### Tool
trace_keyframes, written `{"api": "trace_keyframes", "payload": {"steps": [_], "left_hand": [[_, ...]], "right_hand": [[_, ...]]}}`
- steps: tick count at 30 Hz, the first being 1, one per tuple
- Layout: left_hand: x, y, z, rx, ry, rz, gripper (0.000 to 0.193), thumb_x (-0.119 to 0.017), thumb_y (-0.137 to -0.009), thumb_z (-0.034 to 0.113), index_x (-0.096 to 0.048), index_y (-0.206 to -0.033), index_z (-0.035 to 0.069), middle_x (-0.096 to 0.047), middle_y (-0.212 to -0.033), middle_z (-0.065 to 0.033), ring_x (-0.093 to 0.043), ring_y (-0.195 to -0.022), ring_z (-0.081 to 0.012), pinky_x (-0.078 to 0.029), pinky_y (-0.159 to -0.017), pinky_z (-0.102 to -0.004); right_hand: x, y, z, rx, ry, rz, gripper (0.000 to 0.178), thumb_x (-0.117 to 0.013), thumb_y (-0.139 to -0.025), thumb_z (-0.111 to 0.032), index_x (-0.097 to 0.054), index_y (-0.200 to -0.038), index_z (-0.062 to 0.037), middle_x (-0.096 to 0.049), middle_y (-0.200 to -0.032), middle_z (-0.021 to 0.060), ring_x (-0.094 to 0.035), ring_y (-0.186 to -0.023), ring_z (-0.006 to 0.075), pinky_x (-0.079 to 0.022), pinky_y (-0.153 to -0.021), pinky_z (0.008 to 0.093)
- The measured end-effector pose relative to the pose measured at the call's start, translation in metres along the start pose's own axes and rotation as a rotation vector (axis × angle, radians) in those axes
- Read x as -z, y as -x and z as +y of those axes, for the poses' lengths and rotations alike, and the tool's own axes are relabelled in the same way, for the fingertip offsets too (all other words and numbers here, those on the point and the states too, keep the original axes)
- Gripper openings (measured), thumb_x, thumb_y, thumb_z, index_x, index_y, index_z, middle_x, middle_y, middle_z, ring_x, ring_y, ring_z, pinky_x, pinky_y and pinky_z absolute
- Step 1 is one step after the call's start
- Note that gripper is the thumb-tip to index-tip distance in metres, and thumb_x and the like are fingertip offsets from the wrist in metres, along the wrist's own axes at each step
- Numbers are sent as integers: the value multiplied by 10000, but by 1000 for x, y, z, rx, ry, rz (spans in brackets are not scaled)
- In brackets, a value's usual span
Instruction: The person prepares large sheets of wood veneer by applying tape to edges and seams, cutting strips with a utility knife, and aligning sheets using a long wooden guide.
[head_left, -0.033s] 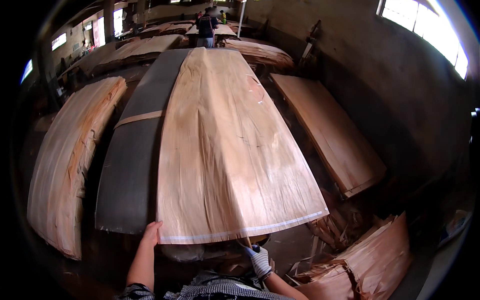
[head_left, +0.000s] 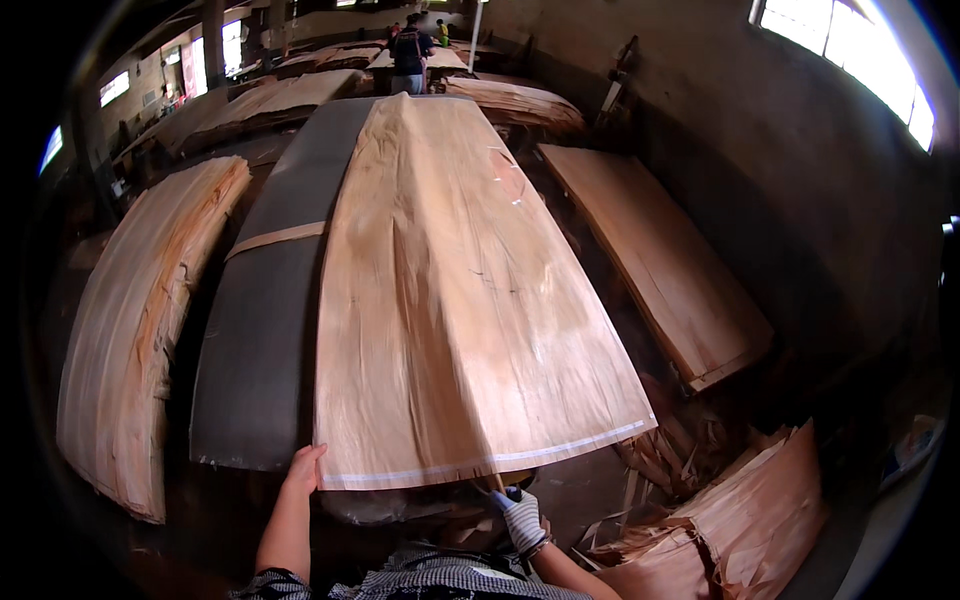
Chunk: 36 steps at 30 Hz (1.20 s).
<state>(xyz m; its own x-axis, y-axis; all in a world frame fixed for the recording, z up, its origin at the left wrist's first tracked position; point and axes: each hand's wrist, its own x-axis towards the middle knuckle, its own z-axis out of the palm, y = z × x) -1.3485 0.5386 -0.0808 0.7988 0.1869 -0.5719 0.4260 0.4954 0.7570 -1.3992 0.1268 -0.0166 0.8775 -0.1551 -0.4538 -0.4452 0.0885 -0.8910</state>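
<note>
While the big veneer sheet (head_left: 450,300) lies lengthwise on the dark conveyor belt (head_left: 270,330), both hands are at its near edge. Left hand (head_left: 303,468), bare: fingers up against the sheet's near-left corner, touching the edge. Can't tell whether they're curled round it or just pressed to it. Right hand (head_left: 520,518), in a white-and-blue work glove: under the near edge, right of centre, closed round a short dark handle-like object (head_left: 497,485) that sticks up to the sheet's edge. What that object is can't be made out.

Sheet itself: pale reddish wood, grain running away from the person, pale strip along the near edge, slight ripple in the middle. It covers the right part of the belt; the left part of the belt is bare, with a narrow veneer strip (head_left: 275,240) lying across it.

Surroundings: thick curved veneer stack (head_left: 140,330) left of the belt, flat veneer stack (head_left: 655,260) to the right, well apart from the sheet. Pile of broken veneer scraps (head_left: 730,520) on the floor lower right. More stacks at the far end, where another person (head_left: 408,55) in dark clothes stands at the head of the belt. Windows (head_left: 850,50) upper right.
</note>
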Motion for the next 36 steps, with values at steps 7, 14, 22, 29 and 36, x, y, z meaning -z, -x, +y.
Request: {"api": "trace_keyframes", "payload": {"steps": [7, 14, 22, 29, 36], "left_hand": [[-117, 4, -33, -27, -90, -30, 250, -547, -830, 106, -529, -1031, -41, -593, -1007, -140, -566, -938, -234, -435, -840, -349], [-332, -5, -90, -7, -233, -183, 272, -538, -849, 161, -529, -1053, -20, -595, -1008, -114, -569, -927, -208, -446, -817, -351], [-539, -65, -168, 27, -612, -247, 165, -585, -836, 191, -601, -884, 34, -622, -816, -44, -595, -683, -147, -495, -607, -285], [-756, -101, -236, 93, -817, -439, 215, -620, -803, 247, -603, -759, 38, -552, -625, -16, -429, -468, -91, -316, -401, -245], [-940, -140, -329, 206, -682, -503, 215, -624, -798, 247, -596, -751, 39, -540, -618, -15, -445, -480, -92, -330, -406, -250]], "right_hand": [[107, -25, -105, -203, -312, -127, 225, -630, -801, -254, -630, -838, -32, -559, -640, -21, -471, -535, 50, -379, -494, 196], [307, -107, -189, -229, -311, -258, 278, -564, -837, -303, -586, -884, -30, -492, -581, -19, -426, -477, 80, -353, -459, 214], [515, -175, -239, -172, -407, -52, 145, -586, -834, -235, -532, -816, -102, -511, -574, 15, -464, -455, 120, -370, -412, 217], [684, -231, -286, -50, -300, 157, 148, -606, -812, -222, -531, -789, -96, -528, -606, 21, -473, -462, 123, -399, -424, 232], [785, -279, -357, 177, -109, 417, 361, -620, -799, -175, -498, -1098, -15, -549, -712, 17, -480, -500, 84, -388, -419, 208]]}}
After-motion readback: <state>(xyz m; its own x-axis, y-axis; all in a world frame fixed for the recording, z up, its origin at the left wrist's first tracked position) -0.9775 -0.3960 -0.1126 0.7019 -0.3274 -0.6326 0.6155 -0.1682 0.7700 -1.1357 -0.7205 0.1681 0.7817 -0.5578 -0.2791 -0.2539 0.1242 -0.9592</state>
